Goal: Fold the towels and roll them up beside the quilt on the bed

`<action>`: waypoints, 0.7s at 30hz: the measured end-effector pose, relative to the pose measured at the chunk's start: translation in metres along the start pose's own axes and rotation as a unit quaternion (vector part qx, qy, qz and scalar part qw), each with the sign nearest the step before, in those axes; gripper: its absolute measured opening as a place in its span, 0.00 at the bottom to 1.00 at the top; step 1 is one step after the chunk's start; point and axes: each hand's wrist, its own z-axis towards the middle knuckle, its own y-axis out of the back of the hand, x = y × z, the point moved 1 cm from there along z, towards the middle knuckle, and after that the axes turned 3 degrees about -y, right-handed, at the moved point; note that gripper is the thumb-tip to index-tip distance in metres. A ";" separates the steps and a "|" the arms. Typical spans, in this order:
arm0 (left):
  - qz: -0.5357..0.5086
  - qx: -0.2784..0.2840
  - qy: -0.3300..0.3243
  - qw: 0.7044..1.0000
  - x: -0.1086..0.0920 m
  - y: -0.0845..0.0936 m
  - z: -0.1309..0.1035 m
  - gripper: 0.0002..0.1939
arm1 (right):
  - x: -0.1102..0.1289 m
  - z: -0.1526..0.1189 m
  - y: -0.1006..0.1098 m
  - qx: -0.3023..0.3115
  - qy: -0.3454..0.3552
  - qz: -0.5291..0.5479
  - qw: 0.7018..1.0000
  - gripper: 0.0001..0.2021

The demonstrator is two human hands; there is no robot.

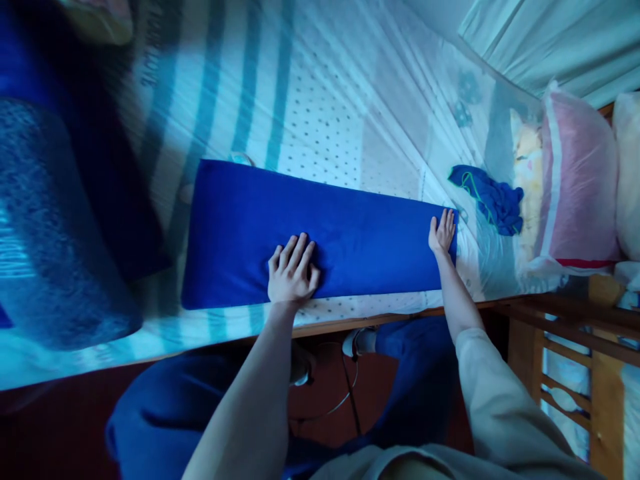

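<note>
A long blue folded cloth lies flat near the front edge of a bed. My left hand rests palm down on its lower middle part, fingers apart. At the cloth's narrower right end, my right hand lies flat with its fingers stretched out. Neither hand grips anything. Beneath the cloth is a bed sheet with stripes and dots. A crumpled blue cloth with green edging lies to the right of my right hand.
Pink pillow and a yellow plush item sit at the right end. Dark blue fabric and a textured blue bundle lie on the left. The bed's wooden edge runs in front; a wooden rail stands lower right.
</note>
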 end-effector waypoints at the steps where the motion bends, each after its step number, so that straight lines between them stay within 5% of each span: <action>1: 0.000 0.002 0.002 1.000 0.000 0.000 0.000 0.34 | -0.003 0.005 0.000 0.002 -0.012 0.000 1.000 0.37; 8: -0.007 0.011 0.011 1.000 0.000 0.000 0.001 0.33 | -0.012 0.031 0.010 0.045 -0.044 0.012 0.998 0.38; 12: -0.008 0.009 0.012 1.000 0.000 -0.001 0.001 0.33 | 0.010 0.013 0.032 0.020 -0.070 0.039 0.997 0.38; 16: -0.002 0.015 0.008 1.000 -0.001 0.001 0.001 0.31 | 0.052 -0.066 0.054 -0.053 -0.040 0.202 0.977 0.33; 18: 0.002 0.016 0.009 1.000 -0.001 0.002 0.001 0.31 | 0.075 -0.126 0.057 0.023 -0.047 0.346 0.937 0.30; 21: 0.001 0.019 0.013 1.000 -0.002 0.003 0.002 0.31 | 0.103 -0.217 0.049 0.187 -0.134 0.501 0.835 0.27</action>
